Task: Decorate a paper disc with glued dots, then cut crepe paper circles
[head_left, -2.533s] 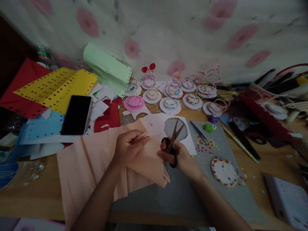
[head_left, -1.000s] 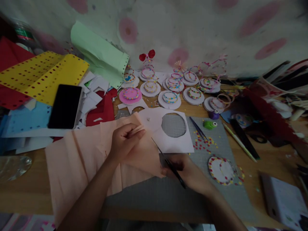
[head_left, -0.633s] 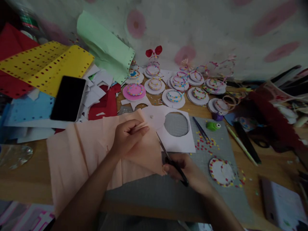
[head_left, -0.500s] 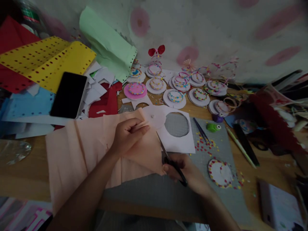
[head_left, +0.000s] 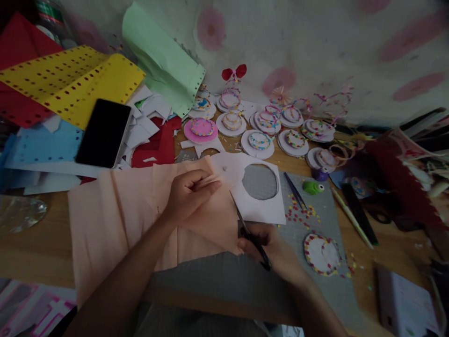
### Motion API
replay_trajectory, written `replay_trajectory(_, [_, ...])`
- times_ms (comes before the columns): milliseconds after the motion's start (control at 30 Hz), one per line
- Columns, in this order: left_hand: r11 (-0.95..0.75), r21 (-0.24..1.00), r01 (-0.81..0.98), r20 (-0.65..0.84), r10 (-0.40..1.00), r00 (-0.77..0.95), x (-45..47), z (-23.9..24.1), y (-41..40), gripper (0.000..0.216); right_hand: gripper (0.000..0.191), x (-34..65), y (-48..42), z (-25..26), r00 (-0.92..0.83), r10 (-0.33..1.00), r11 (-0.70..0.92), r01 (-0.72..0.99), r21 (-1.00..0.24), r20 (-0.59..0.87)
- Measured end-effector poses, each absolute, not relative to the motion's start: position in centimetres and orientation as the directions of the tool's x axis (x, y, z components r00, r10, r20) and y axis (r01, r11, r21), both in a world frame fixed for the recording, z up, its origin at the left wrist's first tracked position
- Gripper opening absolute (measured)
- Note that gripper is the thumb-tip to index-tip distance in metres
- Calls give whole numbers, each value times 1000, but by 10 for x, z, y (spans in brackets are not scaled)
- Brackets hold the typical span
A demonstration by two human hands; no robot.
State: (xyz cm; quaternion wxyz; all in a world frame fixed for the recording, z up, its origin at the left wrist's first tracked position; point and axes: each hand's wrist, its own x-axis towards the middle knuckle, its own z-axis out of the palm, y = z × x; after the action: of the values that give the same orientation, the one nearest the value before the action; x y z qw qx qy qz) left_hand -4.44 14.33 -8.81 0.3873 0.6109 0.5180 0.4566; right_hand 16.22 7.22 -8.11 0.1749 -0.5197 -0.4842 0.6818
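A wide sheet of peach crepe paper [head_left: 136,196] lies creased across the desk. My left hand [head_left: 191,196] pinches a gathered fold of it between thumb and fingers. My right hand [head_left: 264,245] is closed round the black handles of a pair of scissors [head_left: 257,245]. Their blades point up and left along the right edge of the peach paper, and I cannot tell whether they bite into it. Beyond both hands rests a white sheet [head_left: 259,213] with a round hole cut out. A pale round piece [head_left: 229,173] lies at its left side, partly behind the crepe paper.
Several white discs with beaded rings [head_left: 259,142] stand along the back. Tweezers [head_left: 295,189], a green frog-like figure [head_left: 313,187] and small red and yellow pieces lie on the grey mat [head_left: 326,206]. A phone [head_left: 103,133] rests on paper scraps at the left.
The view has shifted slightly, so most things sit a little further right. Both hands keep nearly the same pose on the paper and scissors.
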Motion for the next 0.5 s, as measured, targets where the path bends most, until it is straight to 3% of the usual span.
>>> replay_trajectory(500, [-181,942,282,175,983,47,-45,-89,143,32,48,164,71,-84,-412,748,-451,260,-854,-520])
